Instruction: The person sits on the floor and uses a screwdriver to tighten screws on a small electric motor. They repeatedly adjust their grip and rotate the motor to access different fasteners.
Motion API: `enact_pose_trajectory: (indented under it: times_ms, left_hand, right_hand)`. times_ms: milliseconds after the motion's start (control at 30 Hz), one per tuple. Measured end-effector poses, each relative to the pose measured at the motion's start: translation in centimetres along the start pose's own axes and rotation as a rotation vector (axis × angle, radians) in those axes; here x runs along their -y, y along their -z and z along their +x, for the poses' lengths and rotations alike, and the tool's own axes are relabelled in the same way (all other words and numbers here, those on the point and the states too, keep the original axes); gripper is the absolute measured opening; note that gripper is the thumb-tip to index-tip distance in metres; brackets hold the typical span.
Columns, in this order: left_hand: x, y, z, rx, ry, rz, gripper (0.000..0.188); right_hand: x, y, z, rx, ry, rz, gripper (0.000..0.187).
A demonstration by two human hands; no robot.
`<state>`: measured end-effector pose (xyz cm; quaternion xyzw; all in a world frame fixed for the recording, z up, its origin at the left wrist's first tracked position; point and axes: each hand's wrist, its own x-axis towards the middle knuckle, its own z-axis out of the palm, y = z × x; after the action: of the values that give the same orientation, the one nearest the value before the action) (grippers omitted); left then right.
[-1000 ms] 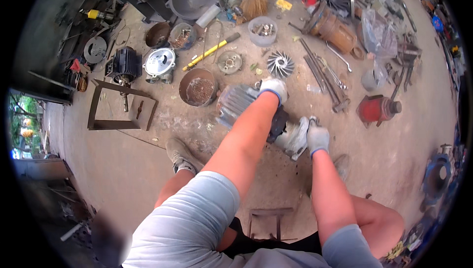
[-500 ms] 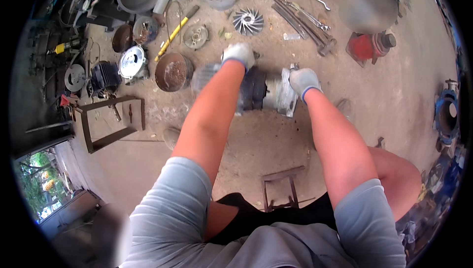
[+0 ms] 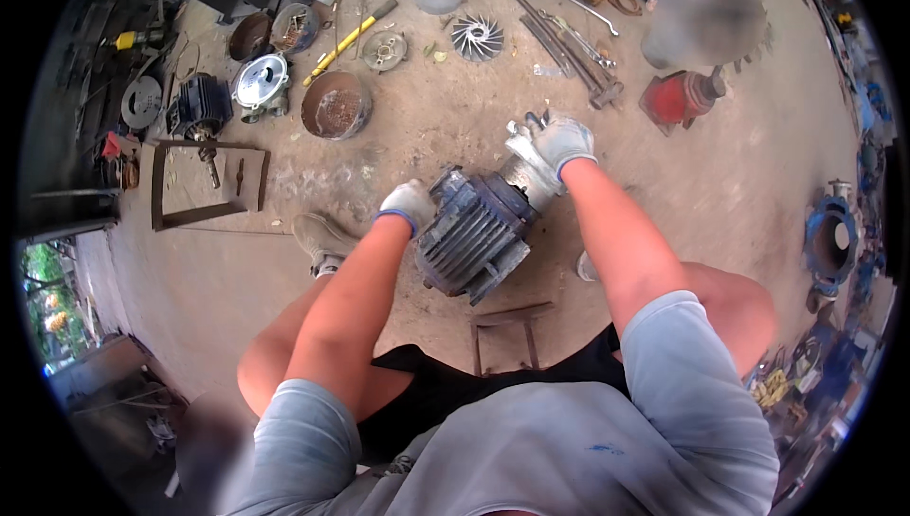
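A dark blue, finned electric motor [image 3: 474,236] lies tilted across the floor between my legs. Its finned body is nearer to me, and a pale silver metal end piece [image 3: 527,173] points away to the right. My left hand [image 3: 409,205], in a white glove, is closed at the motor's left upper edge; its fingertips are partly hidden. Gloved as well, my right hand [image 3: 561,142] has its fingers curled over the far rim of the silver end piece.
Beyond the motor are a rusty bowl [image 3: 336,106], a bladed fan wheel [image 3: 477,37], long bars with wrenches [image 3: 569,47] and a red jack-like part [image 3: 675,101]. An angular metal frame [image 3: 209,222] lies left. A small metal stand [image 3: 512,312] is close to me.
The motor has turned from lying crosswise to slanting, its finned end swung toward me. My left hand has come nearer and left; my right hand has shifted slightly away and left.
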<state>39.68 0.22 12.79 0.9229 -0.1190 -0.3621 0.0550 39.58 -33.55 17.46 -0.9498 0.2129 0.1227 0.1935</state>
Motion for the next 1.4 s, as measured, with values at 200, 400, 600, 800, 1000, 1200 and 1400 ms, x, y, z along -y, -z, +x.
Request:
enact_pose_trajectory:
  times_ms: [200, 400, 600, 800, 1000, 1200, 1400]
  left_hand:
    - [-3.7, 11.1, -9.1, -0.410, -0.234, -0.158, 0.056]
    - [-7.2, 21.0, -25.1, -0.585, -0.464, -0.155, 0.046]
    - [-4.1, 17.7, -32.2, -0.716, -0.519, -0.306, 0.045]
    - [-2.8, 16.1, -30.5, -0.847, -0.334, -0.163, 0.051]
    - [-0.8, 15.6, -28.7, -0.526, -0.273, -0.027, 0.048]
    - [-0.2, 17.8, -29.9, -0.456, -0.310, -0.052, 0.040]
    - [0.1, 18.8, -29.6, -0.687, -0.424, -0.047, 0.030]
  right_hand:
    - [-2.4, 3.4, -4.8, -0.032, -0.097, 0.062, 0.048]
    - [-1.4, 2.8, -12.4, 0.616, 0.317, -0.043, 0.044]
    - [-2.7, -3.4, -10.5, 0.609, 0.555, -0.573, 0.039]
    - [-1.5, -6.7, -5.3, 0.758, 0.700, -0.861, 0.028]
    - [3.8, -8.5, -1.4, 0.541, 0.550, -0.931, 0.032]
    - [8.8, -9.5, -1.3, 0.382, 0.563, -1.028, 0.031]
    - [8.2, -8.2, -1.8, 0.434, 0.621, -1.067, 0.030]
